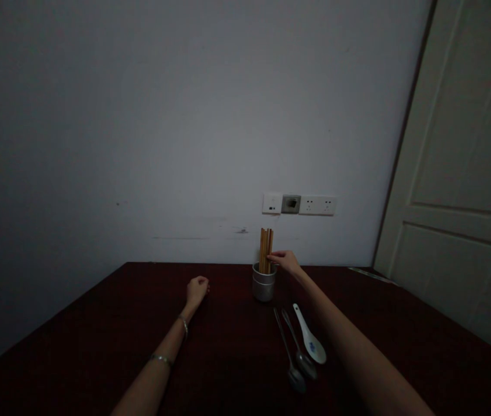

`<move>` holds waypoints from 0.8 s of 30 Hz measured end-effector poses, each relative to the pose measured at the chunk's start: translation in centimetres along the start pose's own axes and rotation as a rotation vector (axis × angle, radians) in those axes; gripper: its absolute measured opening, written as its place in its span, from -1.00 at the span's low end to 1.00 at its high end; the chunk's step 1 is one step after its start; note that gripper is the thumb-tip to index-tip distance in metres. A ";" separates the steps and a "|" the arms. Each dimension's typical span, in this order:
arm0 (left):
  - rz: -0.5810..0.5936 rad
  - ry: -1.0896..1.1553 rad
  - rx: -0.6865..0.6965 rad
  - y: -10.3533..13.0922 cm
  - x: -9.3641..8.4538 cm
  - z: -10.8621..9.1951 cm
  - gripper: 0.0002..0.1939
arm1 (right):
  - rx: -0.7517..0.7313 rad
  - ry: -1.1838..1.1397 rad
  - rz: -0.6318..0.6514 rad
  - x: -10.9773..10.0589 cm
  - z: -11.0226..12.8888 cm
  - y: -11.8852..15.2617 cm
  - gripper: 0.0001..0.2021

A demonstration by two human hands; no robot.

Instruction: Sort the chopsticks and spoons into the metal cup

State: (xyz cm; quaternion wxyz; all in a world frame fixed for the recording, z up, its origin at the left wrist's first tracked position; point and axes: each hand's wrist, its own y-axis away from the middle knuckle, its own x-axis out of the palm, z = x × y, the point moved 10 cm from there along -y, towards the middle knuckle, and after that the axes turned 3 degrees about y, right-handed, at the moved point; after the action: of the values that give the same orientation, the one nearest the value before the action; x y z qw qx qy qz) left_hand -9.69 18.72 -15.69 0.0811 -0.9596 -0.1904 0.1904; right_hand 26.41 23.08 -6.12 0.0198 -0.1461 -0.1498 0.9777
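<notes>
A small metal cup stands near the far edge of a dark red table, with a bundle of wooden chopsticks upright in it. My right hand reaches over the cup's right rim, its fingertips pinched on the chopsticks. My left hand rests on the table to the left of the cup, fingers curled into a loose fist with nothing in it. Two thin bracelets sit on that forearm.
Two metal spoons and a white ceramic spoon lie side by side in front of the cup, under my right forearm. Wall sockets sit above the table. A pale door stands at the right.
</notes>
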 end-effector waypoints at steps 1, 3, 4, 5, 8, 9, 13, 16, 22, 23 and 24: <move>0.000 0.001 -0.001 0.0 0.0 -0.1 -0.85 | 0.003 -0.002 -0.002 -0.1 -0.1 0.0 -0.79; 0.003 0.002 -0.003 0.2 0.0 -0.2 -0.85 | 0.007 -0.005 -0.005 -0.2 -0.3 -0.1 -0.79; 0.006 0.003 -0.005 0.2 0.0 -0.3 -0.85 | 0.008 -0.007 -0.004 -0.2 -0.3 -0.1 -0.80; 0.006 0.002 -0.006 0.3 0.0 -0.3 -0.85 | 0.009 -0.008 -0.004 -0.1 -0.3 -0.1 -0.80; 0.008 -0.007 -0.002 0.3 -0.1 -0.4 -0.86 | 0.010 -0.007 -0.001 -0.1 -0.3 0.0 -0.82; 0.008 -0.010 0.001 0.3 -0.1 -0.4 -0.86 | 0.010 -0.006 0.000 -0.1 -0.3 0.1 -0.81; 0.008 -0.012 0.024 0.2 -0.1 -0.4 -0.85 | 0.010 0.011 0.006 -0.7 -0.2 0.3 -0.79; 0.008 -0.007 0.016 0.4 -0.1 -0.5 -0.85 | 0.011 0.038 0.001 -1.9 -0.3 0.8 -0.77; 0.011 -0.012 -0.009 1.1 -0.3 -1.3 -0.86 | 0.075 0.146 -0.046 -5.8 -2.5 3.5 -0.74; 0.011 -0.015 -0.006 1.1 -0.4 -1.4 -0.86 | 0.083 0.174 -0.053 -6.5 -3.1 4.3 -0.76; 0.013 -0.018 -0.001 1.1 -0.4 -1.4 -0.86 | 0.082 0.223 -0.061 -7.3 -3.7 5.0 -0.78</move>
State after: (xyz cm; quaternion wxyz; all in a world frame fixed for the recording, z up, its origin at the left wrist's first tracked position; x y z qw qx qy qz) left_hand -9.08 17.47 -14.49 0.0775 -0.9591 -0.1852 0.1996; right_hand 34.46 18.73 -8.93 0.0719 -0.2482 -0.1111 0.9596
